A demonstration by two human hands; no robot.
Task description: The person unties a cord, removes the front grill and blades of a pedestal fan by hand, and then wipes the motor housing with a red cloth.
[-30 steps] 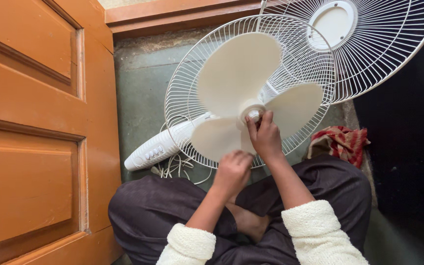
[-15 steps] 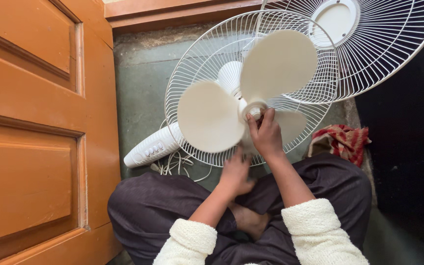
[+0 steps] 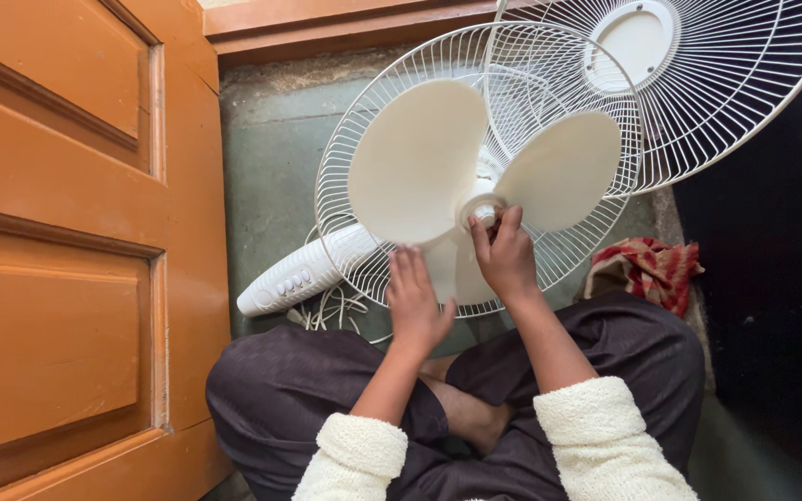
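Fan blade (image 3: pixel 438 167): cream plastic, 3 broad rounded lobes, lying face-up inside rear wire guard on floor, just in front of person's crossed legs. One lobe pointing up-left, one up-right, third pointing down toward the person, partly hidden by hands.
Hub cap (image 3: pixel 485 211): small round knob at blade centre, whitish.
Right hand (image 3: pixel 507 260): fingers curling narrow round hub cap, thumb + fingertips pinching it.
Left hand (image 3: pixel 414 301): fingers lying flat, close together, resting on lower lobe near guard rim; gripping nothing.
Rear guard (image 3: pixel 350 167): white wire cage, round, sitting under blade.
Front guard (image 3: pixel 726 83): white wire, solid centre disc, lying off to upper right, overlapping rear guard's edge.
Fan stand (image 3: pixel 303 272): white, button panel, sticking out lower-left w/ white cord (image 3: pixel 331 311) bunching beside it.
Cloth (image 3: pixel 647 269): red patterned, lying right of guard.
Door (image 3: pixel 76 232): orange wood, panelled, standing at left.
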